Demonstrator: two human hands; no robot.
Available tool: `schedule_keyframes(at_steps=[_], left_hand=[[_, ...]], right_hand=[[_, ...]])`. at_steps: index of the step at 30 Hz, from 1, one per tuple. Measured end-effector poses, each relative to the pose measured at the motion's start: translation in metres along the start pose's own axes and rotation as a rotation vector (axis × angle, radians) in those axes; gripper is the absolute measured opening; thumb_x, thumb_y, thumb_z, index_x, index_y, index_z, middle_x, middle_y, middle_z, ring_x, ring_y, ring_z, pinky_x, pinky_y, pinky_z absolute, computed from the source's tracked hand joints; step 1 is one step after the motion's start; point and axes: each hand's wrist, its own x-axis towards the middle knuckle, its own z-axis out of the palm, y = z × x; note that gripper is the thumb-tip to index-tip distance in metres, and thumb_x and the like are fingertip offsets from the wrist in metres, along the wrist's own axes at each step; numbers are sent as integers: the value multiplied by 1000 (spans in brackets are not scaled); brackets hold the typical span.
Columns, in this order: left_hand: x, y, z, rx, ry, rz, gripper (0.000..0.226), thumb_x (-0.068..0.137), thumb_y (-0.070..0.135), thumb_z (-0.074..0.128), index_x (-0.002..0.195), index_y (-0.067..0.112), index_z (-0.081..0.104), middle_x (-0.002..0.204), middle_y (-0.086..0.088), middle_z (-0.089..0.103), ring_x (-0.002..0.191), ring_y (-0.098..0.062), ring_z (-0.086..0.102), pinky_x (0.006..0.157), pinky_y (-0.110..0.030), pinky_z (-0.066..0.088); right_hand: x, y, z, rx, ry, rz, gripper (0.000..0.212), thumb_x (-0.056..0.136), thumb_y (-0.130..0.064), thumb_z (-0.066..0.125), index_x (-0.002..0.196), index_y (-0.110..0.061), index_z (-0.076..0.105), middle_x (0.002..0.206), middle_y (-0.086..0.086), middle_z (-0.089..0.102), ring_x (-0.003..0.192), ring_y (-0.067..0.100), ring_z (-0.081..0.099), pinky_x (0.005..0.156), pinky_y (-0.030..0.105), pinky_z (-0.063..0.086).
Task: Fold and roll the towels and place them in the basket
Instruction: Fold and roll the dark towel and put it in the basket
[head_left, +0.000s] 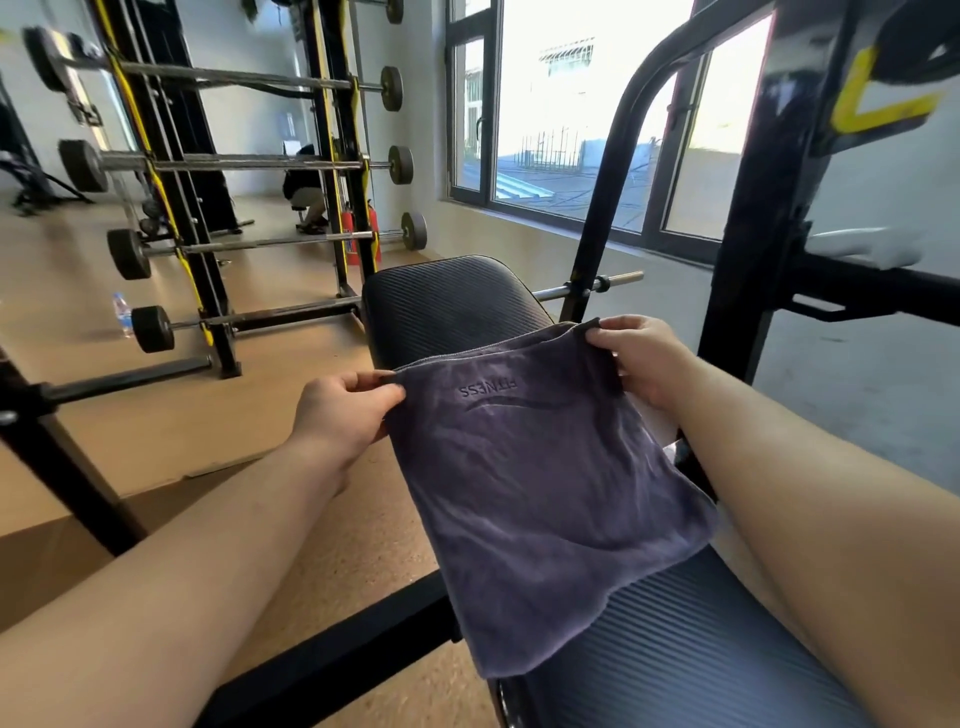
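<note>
A purple-grey towel (535, 488) with embossed "FITNESS" lettering lies folded in half on the black padded bench (452, 306). Its folded end hangs toward me over the bench's near pad. My left hand (343, 410) pinches the towel's far left corner between thumb and fingers. My right hand (639, 358) grips the far right corner, where two layered edges meet. Both corners are lifted slightly above the pad. No basket is in view.
A barbell rack (218, 166) with several loaded bars stands at the left on a wooden floor. A water bottle (122, 313) stands near its base. Black frame posts (748, 218) rise at the right. A person crouches far back by the window wall.
</note>
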Motion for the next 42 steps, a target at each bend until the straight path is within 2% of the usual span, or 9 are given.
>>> schedule_keyframes(at_steps=[3, 6, 8, 11, 15, 17, 23, 35, 42], left_hand=[[-11, 9, -6, -74, 7, -30, 16, 95, -2, 66, 92, 14, 68, 103, -10, 71, 91, -19, 68, 75, -29, 58], [-23, 20, -19, -96, -30, -39, 15, 94, -6, 64, 95, 8, 68, 104, -14, 71, 94, -21, 69, 73, -26, 59], [-33, 28, -27, -84, -68, -58, 14, 94, -7, 65, 98, 6, 69, 105, -14, 71, 97, -23, 69, 73, -26, 60], [-49, 40, -39, -12, -87, -69, 15, 93, -4, 68, 99, 10, 73, 106, -11, 73, 103, -25, 68, 77, -32, 57], [-78, 56, -53, 5, -106, -32, 15, 94, -1, 67, 102, 10, 74, 105, -10, 74, 102, -25, 69, 73, -35, 57], [-92, 63, -58, -38, -106, 2, 15, 94, 0, 68, 106, 7, 74, 107, -12, 74, 101, -25, 70, 69, -33, 62], [-133, 80, -75, -189, -142, 79, 15, 89, 2, 74, 104, 2, 74, 108, -15, 74, 105, -24, 72, 84, -30, 62], [-201, 105, -106, -186, -160, 125, 5, 90, 5, 74, 95, 5, 74, 101, -9, 75, 95, -19, 71, 72, -22, 63], [-233, 103, -124, -158, -179, 119, 8, 90, 4, 74, 98, 4, 74, 102, -10, 74, 93, -18, 70, 73, -22, 63]], right_hand=[[-18, -17, -15, 21, -169, 21, 23, 91, 10, 63, 87, -12, 67, 78, 9, 72, 70, 21, 70, 70, 36, 60], [-41, -35, -27, -51, -269, 30, 26, 92, 14, 59, 84, -9, 67, 73, 8, 71, 65, 19, 71, 61, 30, 61], [-59, -49, -33, -100, -268, 12, 24, 93, 13, 60, 87, -9, 69, 74, 6, 72, 64, 16, 71, 58, 27, 59], [-87, -68, -42, -137, -267, -15, 26, 93, 11, 60, 93, -12, 74, 84, 6, 73, 75, 16, 70, 63, 27, 59], [-126, -87, -56, -166, -245, -39, 26, 94, 9, 61, 99, -10, 77, 95, 10, 73, 88, 20, 68, 95, 40, 53], [-145, -94, -63, -151, -222, -65, 20, 94, 5, 64, 100, -8, 78, 95, 10, 74, 87, 20, 69, 100, 44, 51], [-200, -104, -82, -33, -137, -140, 6, 92, -2, 72, 94, -4, 77, 95, 14, 73, 94, 30, 66, 102, 52, 51], [-287, -108, -113, -114, -154, -277, 14, 100, -6, 63, 101, -5, 76, 92, 9, 74, 83, 19, 70, 97, 50, 56], [-327, -103, -122, -26, -125, -269, 13, 88, 4, 73, 100, 0, 77, 96, 16, 75, 89, 24, 71, 100, 49, 56]])
